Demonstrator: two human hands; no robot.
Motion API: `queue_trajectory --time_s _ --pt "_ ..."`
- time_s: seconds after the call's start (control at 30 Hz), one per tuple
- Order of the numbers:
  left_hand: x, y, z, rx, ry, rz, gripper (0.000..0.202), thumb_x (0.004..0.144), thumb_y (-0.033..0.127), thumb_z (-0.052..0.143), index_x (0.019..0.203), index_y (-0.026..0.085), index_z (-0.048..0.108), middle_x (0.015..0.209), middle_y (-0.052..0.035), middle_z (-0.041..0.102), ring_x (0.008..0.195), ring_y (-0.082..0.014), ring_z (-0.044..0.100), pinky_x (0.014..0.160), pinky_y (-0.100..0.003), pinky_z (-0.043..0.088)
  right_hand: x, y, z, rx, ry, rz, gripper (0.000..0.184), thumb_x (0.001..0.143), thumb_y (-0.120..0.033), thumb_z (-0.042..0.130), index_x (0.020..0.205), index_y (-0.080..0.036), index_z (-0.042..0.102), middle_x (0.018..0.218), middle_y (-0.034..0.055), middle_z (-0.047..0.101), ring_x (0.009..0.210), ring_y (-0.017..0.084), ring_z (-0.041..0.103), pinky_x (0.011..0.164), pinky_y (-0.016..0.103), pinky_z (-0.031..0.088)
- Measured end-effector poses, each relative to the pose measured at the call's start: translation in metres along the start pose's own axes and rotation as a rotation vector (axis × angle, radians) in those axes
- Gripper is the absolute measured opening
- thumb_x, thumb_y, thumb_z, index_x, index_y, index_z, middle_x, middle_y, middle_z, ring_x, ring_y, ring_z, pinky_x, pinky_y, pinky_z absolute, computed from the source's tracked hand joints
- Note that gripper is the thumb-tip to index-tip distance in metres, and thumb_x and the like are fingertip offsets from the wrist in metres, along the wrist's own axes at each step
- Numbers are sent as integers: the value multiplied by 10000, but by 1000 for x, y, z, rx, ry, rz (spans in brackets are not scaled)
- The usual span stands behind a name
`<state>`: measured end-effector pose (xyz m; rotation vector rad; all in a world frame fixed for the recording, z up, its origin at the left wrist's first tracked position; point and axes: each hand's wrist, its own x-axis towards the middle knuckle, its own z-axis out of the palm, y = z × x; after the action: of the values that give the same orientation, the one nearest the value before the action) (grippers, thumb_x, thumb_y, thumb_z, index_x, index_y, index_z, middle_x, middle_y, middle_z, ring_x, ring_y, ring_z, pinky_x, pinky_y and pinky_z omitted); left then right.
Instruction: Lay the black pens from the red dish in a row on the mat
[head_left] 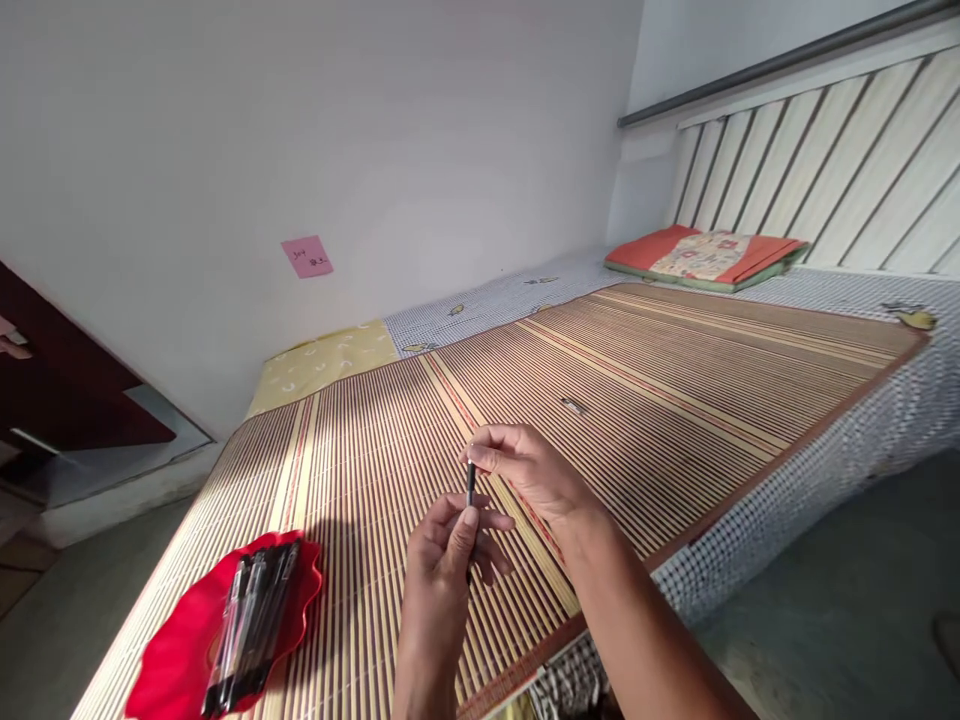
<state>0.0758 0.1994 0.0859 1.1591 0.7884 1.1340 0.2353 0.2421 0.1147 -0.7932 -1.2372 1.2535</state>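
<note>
Upright in front of me is a pen with a dark end on top. My left hand grips its lower part between thumb and fingers, with the other fingers spread out. At the top end, the thumb and index finger of my right hand pinch the pen's tip; whether they hold a small separate part there I cannot make out. Left of my hands, a red wavy-rimmed plate bears several black-and-clear pens lying side by side. Beyond my right hand, a small dark-and-light object rests on the mat.
A striped bamboo mat covers the bed, over a checked sheet. A folded orange-and-floral cloth lies at the far right by the slatted headboard. On the wall hangs a pink note.
</note>
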Motion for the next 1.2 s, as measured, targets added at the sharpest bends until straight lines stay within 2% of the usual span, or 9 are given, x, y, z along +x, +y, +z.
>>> queue_trajectory --time_s 0.3,0.43,0.5,0.63,0.73,0.83,0.97,1.13,1.2 --pt "2 -4 0 268 269 120 248 912 416 735 977 182 687 913 -74 790 589 -120 634 521 -213 439 13 20 -4 -197 40 -41 303 959 -485 674 950 -197 767 917 62 731 868 178 660 836 343 525" --pt "4 -2 -11 175 266 78 310 846 457 808 970 190 712 810 -33 750 557 -102 564 563 -222 484 35 28 -56 -953 445 194 320 1072 -337 493 1234 -191 727 1204 130 740 1032 196 689 858 320 541" --pt "5 -2 -17 126 242 49 353 816 487 835 961 185 724 757 -20 717 559 -101 545 551 -214 477 48 33 -91 -1110 552 290 318 1035 -196 523 1271 -80 702 1323 243 670 1220 276 618 972 387 494" --pt "6 -4 -23 54 249 21 406 792 519 854 976 178 734 705 -1 669 538 -82 488 514 -191 418 64 48 -147 -1280 612 470 293 969 -77 533 1158 27 731 1249 364 655 1291 396 569 1001 474 451" --pt "8 -3 -21 51 243 38 409 832 551 811 950 169 731 701 3 643 527 -70 439 504 -190 376 64 57 -163 -1358 578 523 306 962 -40 484 1096 43 747 1185 381 671 1227 397 629 962 450 469" --pt "7 1 -18 60 214 54 399 882 562 755 921 167 719 725 0 633 536 -68 423 515 -195 362 48 63 -153 -1382 494 479 292 951 -36 496 1063 28 758 1160 358 695 1157 361 672 931 402 480" --pt "1 8 -15 61 152 62 338 911 508 739 939 173 707 740 0 637 548 -75 431 541 -208 370 -9 68 -111 -1282 346 363 261 968 -151 550 1091 -138 780 1028 156 776 932 243 726 772 304 518" --pt "-22 16 -8 85 51 47 339 893 491 758 956 162 706 707 4 632 525 -76 413 519 -216 324 -100 66 -62 -429 201 122 338 885 -542 695 987 -236 797 912 99 773 896 298 729 762 401 574" --pt "-38 17 -5 65 43 25 347 883 491 767 946 157 696 691 5 629 511 -71 398 504 -214 295 -123 53 -51 -327 227 127 381 790 -584 780 912 -224 801 882 96 767 907 307 724 786 410 576"
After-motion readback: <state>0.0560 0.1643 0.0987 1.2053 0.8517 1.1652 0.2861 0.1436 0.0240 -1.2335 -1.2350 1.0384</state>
